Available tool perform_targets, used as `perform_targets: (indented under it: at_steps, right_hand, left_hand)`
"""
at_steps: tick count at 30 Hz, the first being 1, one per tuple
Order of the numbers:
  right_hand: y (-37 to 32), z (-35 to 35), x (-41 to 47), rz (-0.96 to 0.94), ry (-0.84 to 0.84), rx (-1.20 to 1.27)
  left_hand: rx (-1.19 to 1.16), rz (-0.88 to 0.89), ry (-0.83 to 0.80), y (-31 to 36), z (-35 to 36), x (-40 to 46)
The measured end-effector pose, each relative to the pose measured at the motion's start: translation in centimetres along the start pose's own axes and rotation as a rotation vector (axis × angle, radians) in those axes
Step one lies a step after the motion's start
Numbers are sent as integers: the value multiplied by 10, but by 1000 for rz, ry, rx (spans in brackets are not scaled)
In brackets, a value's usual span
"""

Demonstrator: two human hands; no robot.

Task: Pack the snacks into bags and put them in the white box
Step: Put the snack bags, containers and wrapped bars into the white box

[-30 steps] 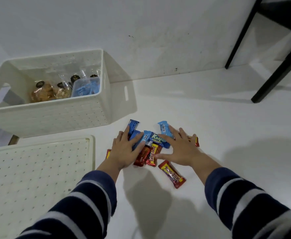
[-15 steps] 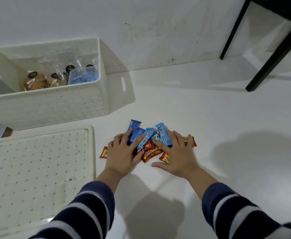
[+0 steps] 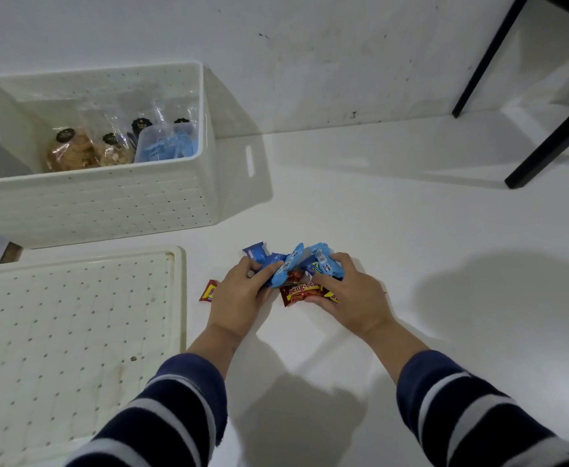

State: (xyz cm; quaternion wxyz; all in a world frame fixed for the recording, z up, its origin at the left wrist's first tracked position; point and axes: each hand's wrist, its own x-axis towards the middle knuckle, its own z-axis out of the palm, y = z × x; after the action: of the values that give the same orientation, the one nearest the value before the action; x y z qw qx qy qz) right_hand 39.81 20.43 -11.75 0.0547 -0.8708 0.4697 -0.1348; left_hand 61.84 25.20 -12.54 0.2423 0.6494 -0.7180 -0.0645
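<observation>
A heap of small wrapped snacks lies on the white floor between my hands: several blue packets (image 3: 285,267) on top and red beng-beng bars (image 3: 301,293) below. My left hand (image 3: 242,294) curls its fingers round the blue packets from the left. My right hand (image 3: 350,294) grips the blue and red packets from the right. One red bar (image 3: 209,290) pokes out left of my left hand. The white box (image 3: 108,203) stands at the back left and holds clear bags of cookies (image 3: 74,153) and a bag of blue packets (image 3: 165,148).
The box's flat perforated white lid (image 3: 74,332) lies on the floor left of my hands. Black furniture legs (image 3: 545,143) stand at the far right by the white wall. Bare white floor stretches to the right of the heap.
Both hands have pushed the scattered snacks together into one heap and curled their fingers round it. The red bar that lay in front of my right hand is now in the heap.
</observation>
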Motion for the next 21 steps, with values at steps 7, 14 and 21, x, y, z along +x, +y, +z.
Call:
perform_targets:
  at_steps: [7, 14, 21]
  right_hand:
    - [4, 3, 1, 1, 135, 48]
    - [7, 2, 0, -26, 185, 53]
    - [6, 4, 0, -40, 177, -3]
  left_hand:
    - [-74, -55, 79, 4, -6, 2]
    - [1, -66, 99, 4, -7, -4]
    - [202, -29, 59, 0, -14, -7]
